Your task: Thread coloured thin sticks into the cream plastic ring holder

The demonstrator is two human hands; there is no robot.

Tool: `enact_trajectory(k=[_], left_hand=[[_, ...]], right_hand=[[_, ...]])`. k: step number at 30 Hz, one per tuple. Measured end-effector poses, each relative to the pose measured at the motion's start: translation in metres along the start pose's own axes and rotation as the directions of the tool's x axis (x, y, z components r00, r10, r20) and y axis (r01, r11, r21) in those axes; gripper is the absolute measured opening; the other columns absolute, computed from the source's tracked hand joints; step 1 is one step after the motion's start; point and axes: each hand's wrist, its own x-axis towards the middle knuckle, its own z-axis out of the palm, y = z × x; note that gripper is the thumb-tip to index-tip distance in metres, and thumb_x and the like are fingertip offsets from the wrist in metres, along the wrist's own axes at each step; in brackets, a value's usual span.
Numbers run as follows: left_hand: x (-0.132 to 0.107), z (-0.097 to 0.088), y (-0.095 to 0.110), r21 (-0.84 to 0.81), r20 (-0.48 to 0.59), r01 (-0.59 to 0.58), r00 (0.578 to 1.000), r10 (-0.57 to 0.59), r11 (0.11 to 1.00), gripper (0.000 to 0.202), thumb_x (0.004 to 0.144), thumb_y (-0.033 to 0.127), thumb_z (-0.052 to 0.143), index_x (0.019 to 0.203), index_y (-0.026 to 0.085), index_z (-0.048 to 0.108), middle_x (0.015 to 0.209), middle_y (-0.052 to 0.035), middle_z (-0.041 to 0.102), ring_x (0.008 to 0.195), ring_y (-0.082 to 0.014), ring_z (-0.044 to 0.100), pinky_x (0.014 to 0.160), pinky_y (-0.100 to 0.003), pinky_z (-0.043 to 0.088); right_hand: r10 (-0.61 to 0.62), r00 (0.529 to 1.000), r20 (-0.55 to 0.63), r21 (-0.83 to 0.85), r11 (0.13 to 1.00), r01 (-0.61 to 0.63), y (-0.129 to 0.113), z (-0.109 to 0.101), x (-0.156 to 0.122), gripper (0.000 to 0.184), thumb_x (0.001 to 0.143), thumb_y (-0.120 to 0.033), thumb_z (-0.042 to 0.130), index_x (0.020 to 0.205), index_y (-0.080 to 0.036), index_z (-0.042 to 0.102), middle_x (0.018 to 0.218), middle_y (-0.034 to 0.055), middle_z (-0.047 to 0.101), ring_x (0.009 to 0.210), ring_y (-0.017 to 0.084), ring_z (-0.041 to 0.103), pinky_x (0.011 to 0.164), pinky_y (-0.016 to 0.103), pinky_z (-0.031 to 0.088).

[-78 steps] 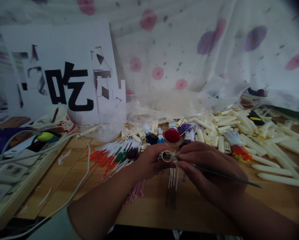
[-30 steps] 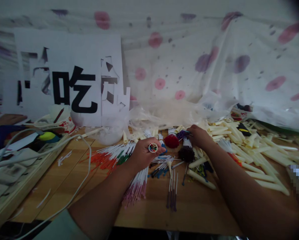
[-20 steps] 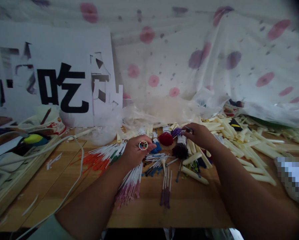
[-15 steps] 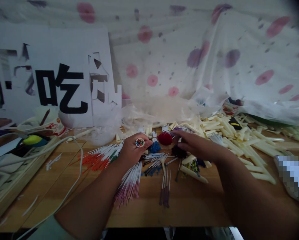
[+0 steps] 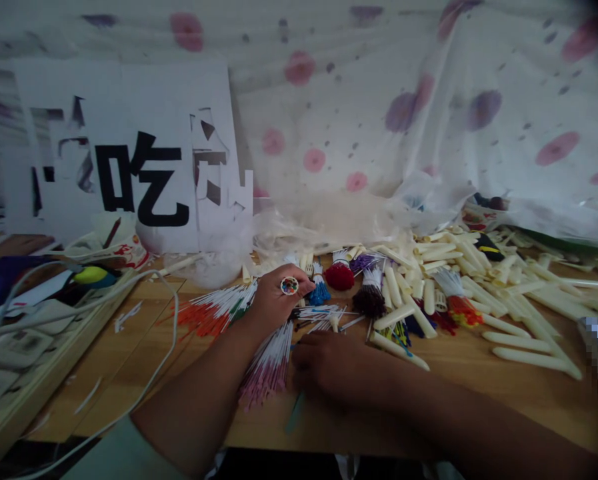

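Cream tube in the left fingers, round end showing (multicoloured bits inside), blurred greenish tool by right fingers

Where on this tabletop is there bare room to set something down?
Bare tabletop shows between the cream tubes and the right forearm, and in a narrower strip between the white cable and the left forearm. Behind the left hand and right hand, bundled sticks and tubes crowd it.

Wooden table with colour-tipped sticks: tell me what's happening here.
A person's left hand grips a round cream holder containing multicoloured tips. Their right hand is low over the wooden table, a thin greenish strip showing below it; its grip is hidden. White sticks with pink tips lie between both arms.
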Motion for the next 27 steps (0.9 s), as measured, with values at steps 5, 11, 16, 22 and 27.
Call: enact_trajectory(k=[5,11,16,22,27], left_hand=[[0.001,0.000,0.002,-0.003,0.014,-0.020,1.000,0.020,1.000,0.019,0.076,0.030,0.063,0.065,0.015,0.061,0.064,-0.0004,0.059,0.061,-0.0117,0.053,0.061,-0.024,0.041],[0.000,0.001,-0.002,0.002,0.035,-0.047,0.998,0.047,0.999,0.021,0.078,0.033,0.061,0.067,0.016,0.062,0.066,-0.0003,0.059,0.062,-0.0118,0.053,0.062,-0.024,0.041],[-0.001,0.002,-0.001,-0.001,0.042,0.012,0.999,-0.012,1.000,0.021,0.076,0.033,0.064,0.065,0.015,0.061,0.063,0.0006,0.057,0.059,-0.0112,0.051,0.060,-0.023,0.040],[-0.001,0.003,-0.002,-0.013,0.014,0.060,0.998,-0.060,0.998,0.023,0.071,0.035,0.069,0.061,0.016,0.058,0.060,0.0019,0.056,0.057,-0.0109,0.049,0.057,-0.023,0.038],[-0.002,0.004,-0.001,-0.029,0.020,0.033,0.999,-0.032,0.999,0.032,0.069,0.042,0.071,0.058,0.016,0.055,0.057,0.0024,0.053,0.055,-0.0104,0.047,0.055,-0.023,0.037]], right_hand=[[0.001,0.995,-0.099,0.123,0.992,0.011,0.013,-0.005,-0.008,0.011,0.087,-0.023,0.051,0.088,-0.017,0.061,0.094,0.0042,0.060,0.088,0.017,0.051,0.075,0.028,0.039],[0.163,0.975,-0.153,0.253,0.960,-0.121,0.024,-0.013,-0.020,0.017,0.090,-0.024,0.046,0.087,-0.017,0.061,0.086,0.0038,0.059,0.081,0.014,0.052,0.074,0.027,0.037],[0.101,0.979,-0.178,0.208,0.976,-0.063,0.018,-0.012,-0.017,0.018,0.089,-0.023,0.046,0.079,-0.017,0.059,0.081,0.0034,0.058,0.077,0.013,0.050,0.067,0.026,0.036],[0.441,0.876,-0.195,0.289,0.879,-0.379,0.053,-0.044,-0.062,0.017,0.086,-0.017,0.047,0.085,-0.018,0.064,0.084,0.0037,0.061,0.076,0.012,0.054,0.069,0.024,0.039],[0.615,0.782,-0.103,0.246,0.778,-0.579,0.085,-0.045,-0.097,0.019,0.083,-0.020,0.050,0.090,-0.024,0.068,0.085,0.0023,0.066,0.076,0.013,0.057,0.072,0.026,0.042]])
